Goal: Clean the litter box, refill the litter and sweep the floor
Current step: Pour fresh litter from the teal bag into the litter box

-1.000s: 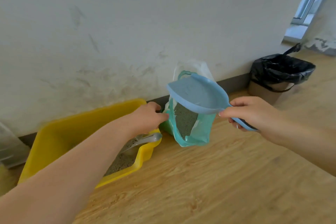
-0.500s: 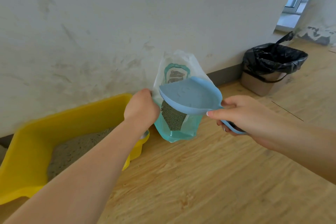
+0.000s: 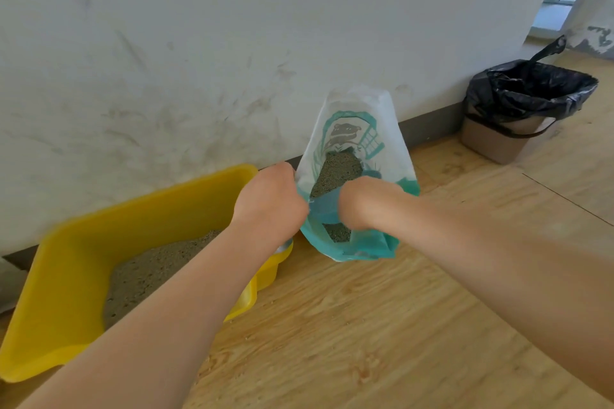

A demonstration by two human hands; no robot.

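Observation:
A white and teal litter bag (image 3: 355, 129) stands open against the wall, grey litter showing inside. My left hand (image 3: 269, 199) grips the bag's left edge and holds its mouth open. My right hand (image 3: 365, 199) is down inside the bag, gripping a blue scoop (image 3: 324, 206) of which only a small part shows beside the wrist. A yellow litter box (image 3: 66, 262) sits on the floor to the left, with sandy litter (image 3: 149, 272) in it. My left forearm crosses over the box's right end.
A bin lined with a black bag (image 3: 528, 100) stands by the wall at the right. Wooden floor (image 3: 365, 342) spreads in front, with a few litter grains near the box. A scuffed white wall (image 3: 232, 43) runs behind everything.
My right hand has pushed the blue scoop down into the bag, where it is now mostly hidden. The left hand keeps hold of the bag's edge. The view has shifted right.

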